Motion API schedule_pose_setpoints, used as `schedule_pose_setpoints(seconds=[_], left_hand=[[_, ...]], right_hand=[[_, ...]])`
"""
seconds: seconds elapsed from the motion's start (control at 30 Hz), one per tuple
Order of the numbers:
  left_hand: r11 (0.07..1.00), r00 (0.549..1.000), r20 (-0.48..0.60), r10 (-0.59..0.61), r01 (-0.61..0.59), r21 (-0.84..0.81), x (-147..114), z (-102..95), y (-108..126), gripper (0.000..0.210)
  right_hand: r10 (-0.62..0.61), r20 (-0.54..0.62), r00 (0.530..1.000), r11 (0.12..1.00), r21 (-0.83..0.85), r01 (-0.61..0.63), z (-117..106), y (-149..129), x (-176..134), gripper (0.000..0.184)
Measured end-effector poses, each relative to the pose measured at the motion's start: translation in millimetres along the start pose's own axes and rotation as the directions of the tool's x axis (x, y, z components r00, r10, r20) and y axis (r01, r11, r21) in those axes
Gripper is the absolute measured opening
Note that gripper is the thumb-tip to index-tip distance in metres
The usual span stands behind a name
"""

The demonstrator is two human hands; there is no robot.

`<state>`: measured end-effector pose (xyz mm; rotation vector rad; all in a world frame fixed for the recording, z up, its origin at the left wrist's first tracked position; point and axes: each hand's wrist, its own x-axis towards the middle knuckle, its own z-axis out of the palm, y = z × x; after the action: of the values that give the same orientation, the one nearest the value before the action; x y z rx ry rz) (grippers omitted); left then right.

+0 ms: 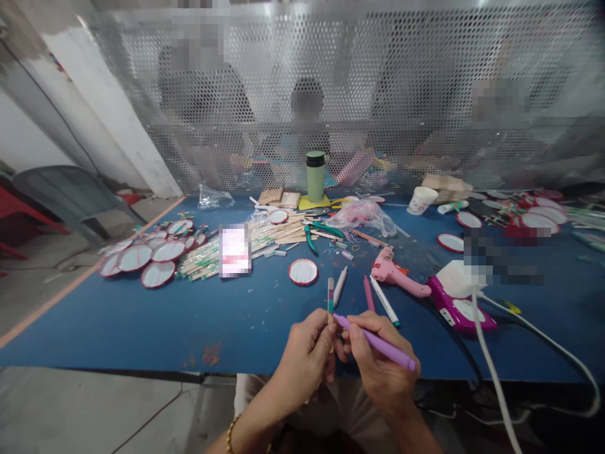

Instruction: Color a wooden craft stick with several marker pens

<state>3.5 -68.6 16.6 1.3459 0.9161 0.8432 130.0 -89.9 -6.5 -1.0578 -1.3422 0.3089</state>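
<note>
Held upright in my left hand point(312, 343) is a wooden craft stick point(330, 296) with purple and green bands coloured near its top. My right hand point(385, 359) grips a purple marker pen point(378, 343), its tip touching or very close to the stick just above my left fingertips. Beyond my hands lie a white marker point(340, 287), a pink marker point(368, 293) and a white marker with a green end point(384, 302). A round white disc with a red rim point(303, 272) rests flat behind them.
A pink glue gun point(399, 274) and white cables point(491, 366) lie to the right. Red-rimmed discs point(158, 275) and wooden sticks point(288, 230) are heaped at left. Green-handled pliers point(311, 239), a green bottle point(315, 176) and a paper cup point(422, 200) stand or lie farther back, before a perforated metal screen point(265, 63).
</note>
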Motion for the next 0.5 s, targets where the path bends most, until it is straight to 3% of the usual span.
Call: schedule_pose_setpoints(seconds=[0.37, 0.5], left_hand=[[1.0, 1.0, -0.004, -0.005, 0.005, -0.014, -0.4, -0.2, -2.3, 0.037], [0.999, 1.0, -0.001, -0.024, 0.024, -0.023, 0.5, 0.0, -4.7, 0.037]], right_hand=[[-0.036, 0.011, 0.999, 0.999, 0.004, 0.036, -2.4, 1.4, -3.4, 0.012], [-0.132, 0.017, 0.991, 0.981, -0.138, 0.133, -12.6, 2.0, 9.0, 0.015]])
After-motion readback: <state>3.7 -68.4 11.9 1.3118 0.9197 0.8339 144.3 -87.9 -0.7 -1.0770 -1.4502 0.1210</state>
